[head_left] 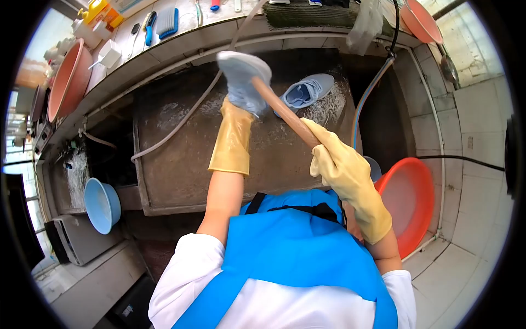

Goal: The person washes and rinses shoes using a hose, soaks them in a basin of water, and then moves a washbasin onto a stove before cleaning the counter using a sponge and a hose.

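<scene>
A light blue shoe with a white sole (244,74) is raised above the dark slab, its sole tipped upward. My left hand (236,109), in a yellow rubber glove, is at its opening; the fingers are hidden inside or behind the shoe. My right hand (331,156), also gloved, wraps round a brown hose (290,119), whose far end meets the raised shoe. Any water from it is too small to tell. The matching shoe (308,91) lies on the slab (181,170), just right of the raised one, its opening and laces visible.
On the ledge (203,41) are a blue brush (167,23), a white scoop (109,54) and bottles. A pink basin (69,80) leans at left, above a light blue basin (102,205). A red basin (408,203) stands right. A thin hose (192,112) crosses the slab.
</scene>
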The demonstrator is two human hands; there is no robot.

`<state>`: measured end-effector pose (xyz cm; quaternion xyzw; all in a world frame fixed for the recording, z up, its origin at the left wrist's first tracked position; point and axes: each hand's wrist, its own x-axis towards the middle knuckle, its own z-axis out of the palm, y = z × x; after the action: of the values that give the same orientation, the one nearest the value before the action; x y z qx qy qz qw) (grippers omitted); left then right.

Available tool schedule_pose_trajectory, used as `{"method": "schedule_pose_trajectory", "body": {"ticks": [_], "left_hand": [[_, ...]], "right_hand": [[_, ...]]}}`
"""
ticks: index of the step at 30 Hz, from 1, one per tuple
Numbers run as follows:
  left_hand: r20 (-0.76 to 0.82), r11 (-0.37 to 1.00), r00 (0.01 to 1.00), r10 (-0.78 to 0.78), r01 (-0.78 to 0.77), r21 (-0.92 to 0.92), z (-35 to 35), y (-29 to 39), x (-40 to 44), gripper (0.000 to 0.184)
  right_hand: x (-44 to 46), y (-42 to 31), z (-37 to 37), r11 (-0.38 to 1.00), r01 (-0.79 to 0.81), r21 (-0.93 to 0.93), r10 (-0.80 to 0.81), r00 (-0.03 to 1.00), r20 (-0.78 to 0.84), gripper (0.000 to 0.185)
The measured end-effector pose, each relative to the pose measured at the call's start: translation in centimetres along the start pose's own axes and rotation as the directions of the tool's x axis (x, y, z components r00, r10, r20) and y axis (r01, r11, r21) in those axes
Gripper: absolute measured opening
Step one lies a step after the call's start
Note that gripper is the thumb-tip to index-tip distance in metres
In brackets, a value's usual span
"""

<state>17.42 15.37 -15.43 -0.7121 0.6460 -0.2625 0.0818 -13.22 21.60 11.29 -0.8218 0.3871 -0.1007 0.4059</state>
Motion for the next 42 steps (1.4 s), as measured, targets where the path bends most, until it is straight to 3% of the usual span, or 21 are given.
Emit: {"method": "schedule_pose_trajectory", "body": {"ticks": [1,2,3,5,10,12,15,20,22,25,31,35,36,38,39,41,42], "left_hand": [[0.073,0.893,0.996,-0.047,0.075,-0.444,-0.7,-0.2,0.3,0.053],[0.146,0.595,0.985,-0.094,0.173,-0.785,-1.3,-0.3,0.5,0.054],[0.207,0.451,0.972,-0.114,0.236,-0.861,-2.0,-0.9,0.4,0.054],[0.255,0.357,0.954,-0.157,0.296,-0.886,-4.0,-2.4,0.6,0.054],[0.279,0.286,0.925,-0.257,0.348,-0.893,-6.9,-5.3,1.7,0.055],[0.290,0.268,0.917,-0.275,0.363,-0.892,-7.6,-5.9,2.1,0.055],[0.311,0.253,0.909,-0.277,0.381,-0.889,-8.1,-6.6,2.6,0.056],[0.388,0.217,0.890,-0.241,0.439,-0.872,-8.5,-6.0,3.2,0.057],[0.451,0.188,0.863,-0.229,0.493,-0.849,-8.6,-5.0,3.3,0.057],[0.576,0.106,0.791,-0.204,0.603,-0.790,-8.4,-2.6,3.8,0.058],[0.806,-0.045,0.579,-0.122,0.808,-0.587,-7.4,1.8,3.1,0.059],[0.887,-0.109,0.455,-0.079,0.880,-0.462,-7.7,0.0,-3.0,0.060],[0.896,-0.184,0.441,-0.056,0.877,-0.444,-7.9,-1.0,-4.0,0.060],[0.904,-0.609,0.419,0.081,0.739,-0.288,-8.2,-3.2,-5.0,0.060],[0.867,-0.955,0.440,0.233,0.272,0.119,-7.5,-4.5,-5.5,0.059],[0.807,-0.918,0.444,0.389,0.110,0.381,-7.9,-7.7,-5.4,0.057],[0.830,-0.949,0.463,0.310,0.104,0.296,-8.1,-8.4,-5.5,0.059]], "right_hand": [[-0.1,0.2,0.2,1.000,-0.010,0.007,0.010,1.000,-0.011,0.048],[-0.2,0.5,0.3,0.999,0.019,-0.044,-0.020,0.999,-0.027,0.049],[-0.4,0.6,0.4,0.997,0.031,-0.068,-0.033,0.999,-0.039,0.049],[-0.6,1.0,0.5,0.994,0.046,-0.096,-0.051,0.997,-0.051,0.049],[-0.8,1.0,0.0,0.998,0.003,-0.060,-0.005,1.000,-0.028,0.048],[-0.7,-0.1,-0.7,0.968,-0.240,0.077,0.232,0.968,0.098,0.046],[-0.8,1.2,0.0,0.986,-0.165,0.029,0.164,0.986,0.033,0.045],[-1.1,1.8,0.0,0.977,-0.210,0.049,0.207,0.977,0.052,0.045],[-1.4,2.7,0.4,0.976,-0.212,0.044,0.209,0.976,0.054,0.045],[-2.2,4.4,1.4,0.999,-0.044,-0.023,0.044,0.999,-0.018,0.045],[-2.7,5.0,1.7,0.990,-0.139,0.041,0.126,0.967,0.220,0.045],[-1.8,4.8,1.7,0.985,-0.175,-0.006,0.167,0.923,0.346,0.046],[-1.4,4.6,1.6,0.985,-0.175,-0.003,0.165,0.920,0.356,0.046],[-0.7,4.0,1.3,0.978,-0.205,-0.039,0.204,0.894,0.399,0.046],[-0.5,3.9,1.4,0.979,-0.200,-0.032,0.195,0.888,0.416,0.046],[0.1,3.8,1.4,0.977,-0.205,-0.055,0.208,0.875,0.437,0.046],[0.4,3.4,1.3,0.974,-0.218,-0.064,0.224,0.868,0.443,0.045]]}}
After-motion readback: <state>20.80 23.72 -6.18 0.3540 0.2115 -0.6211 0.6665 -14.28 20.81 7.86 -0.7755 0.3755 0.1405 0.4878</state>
